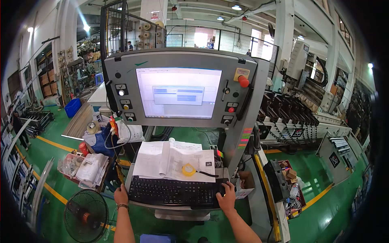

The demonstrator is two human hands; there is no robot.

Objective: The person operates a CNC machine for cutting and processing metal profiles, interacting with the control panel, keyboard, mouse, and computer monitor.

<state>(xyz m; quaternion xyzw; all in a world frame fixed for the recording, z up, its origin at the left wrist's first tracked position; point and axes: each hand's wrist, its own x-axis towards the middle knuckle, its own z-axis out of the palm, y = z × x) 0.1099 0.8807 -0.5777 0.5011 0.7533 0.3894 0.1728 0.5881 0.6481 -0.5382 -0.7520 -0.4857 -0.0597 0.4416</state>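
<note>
My right hand [227, 197] is closed round a dark computer mouse [221, 186] at the right end of the black keyboard [170, 192]; the fingers partly cover the mouse. At the left front corner of the keyboard tray [162, 207], my left hand [120, 196] is curled against the tray's edge, its fingertips partly hidden. Behind the keyboard lie printed papers [148, 162], some with a curled edge, and a yellow tape measure [188, 170] with a black strap. Above them, the control panel's screen [178, 93] displays a bluish dialog window; its text is too small to read.
Buttons and a red emergency stop [243, 81] flank the screen. A black fan [86, 216] stands at lower left, near a crate [73, 178] of bags and parts. On the right are a parts bin [293, 194] and a large machine [291, 117]. A person [19, 125] stands far left.
</note>
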